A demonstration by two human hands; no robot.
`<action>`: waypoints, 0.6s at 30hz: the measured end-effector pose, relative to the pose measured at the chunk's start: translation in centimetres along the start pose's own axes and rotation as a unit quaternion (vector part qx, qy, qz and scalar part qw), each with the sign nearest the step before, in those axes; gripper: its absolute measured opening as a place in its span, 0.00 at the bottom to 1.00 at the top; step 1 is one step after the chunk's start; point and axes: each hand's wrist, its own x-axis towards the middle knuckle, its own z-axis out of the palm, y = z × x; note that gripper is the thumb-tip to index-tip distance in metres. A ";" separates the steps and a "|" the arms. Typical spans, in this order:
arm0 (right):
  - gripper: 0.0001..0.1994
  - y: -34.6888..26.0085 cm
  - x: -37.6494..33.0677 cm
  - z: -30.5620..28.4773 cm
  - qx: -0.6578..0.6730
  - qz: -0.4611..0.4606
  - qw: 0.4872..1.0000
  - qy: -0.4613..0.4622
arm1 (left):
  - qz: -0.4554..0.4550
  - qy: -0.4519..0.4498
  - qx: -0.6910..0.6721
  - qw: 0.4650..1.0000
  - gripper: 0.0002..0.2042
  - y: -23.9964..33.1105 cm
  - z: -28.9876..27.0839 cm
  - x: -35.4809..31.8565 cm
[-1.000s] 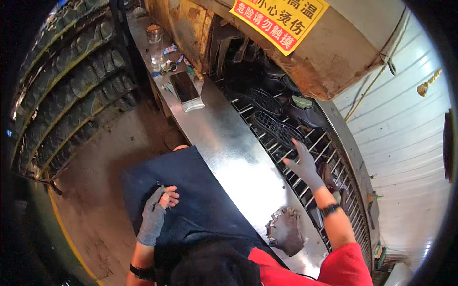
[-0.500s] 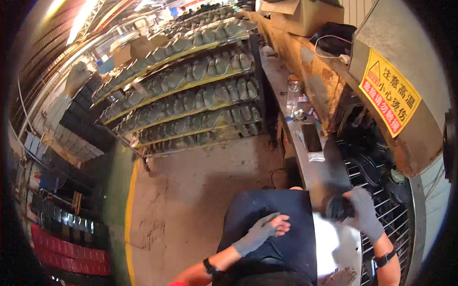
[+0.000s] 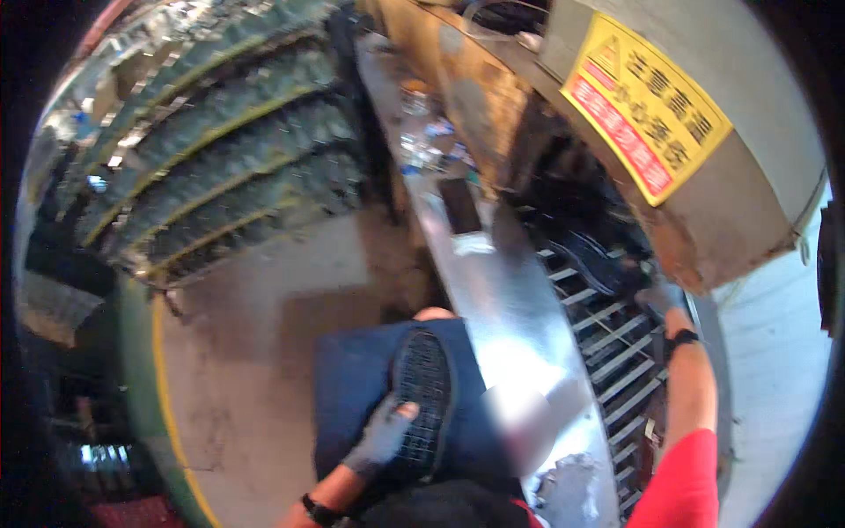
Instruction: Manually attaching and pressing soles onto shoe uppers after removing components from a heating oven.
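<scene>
A black shoe (image 3: 422,396) lies across my lap with its patterned sole facing up. My left hand (image 3: 381,437), in a grey fingerless glove, is closed on its near left side, thumb over the sole. Dark blue cloth (image 3: 348,378) covers my lap beneath it. To the right, my right hand (image 3: 660,301) reaches over a metal grate (image 3: 620,356), at the end of another dark shoe (image 3: 590,260) lying under a grey hood. Its fingers are blurred, so I cannot make out whether they grip that shoe.
A metal bench (image 3: 480,290) runs along the grate, bearing a phone (image 3: 459,207) and a clear bottle (image 3: 414,101). The hood (image 3: 695,211) carries a yellow warning sign (image 3: 647,106). Far left stands a rack (image 3: 238,132) of grey shoe forms on several shelves.
My left hand, empty before, now holds the black shoe on my lap. My right hand has left the dark object over the bench and moved farther over the grate. The view has turned right.
</scene>
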 end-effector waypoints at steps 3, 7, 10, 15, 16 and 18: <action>0.46 -0.2 -2.2 2.4 -0.166 -0.045 0.968 0.182 | -0.003 0.038 0.027 0.999 0.23 2.4 1.5 -0.7; 0.29 -2.9 -10.2 -1.9 -0.146 -0.046 0.979 0.136 | -0.005 0.023 0.044 0.999 0.26 3.0 1.3 -0.5; 0.23 0.3 -14.9 -1.0 -0.165 -0.148 0.960 0.172 | -0.015 0.008 0.027 1.000 0.26 1.3 0.2 0.5; 0.21 1.9 -19.5 2.3 -0.036 -0.236 0.948 0.212 | -0.003 -0.020 -0.060 0.998 0.23 2.7 1.5 -0.1; 0.22 2.0 -19.2 3.2 0.034 -0.181 0.939 0.291 | -0.002 -0.024 -0.059 0.998 0.23 2.9 1.7 -0.4; 0.22 2.7 -18.0 5.1 0.248 -0.025 0.938 0.240 | 0.073 -0.046 -0.076 0.993 0.22 3.2 2.0 -1.0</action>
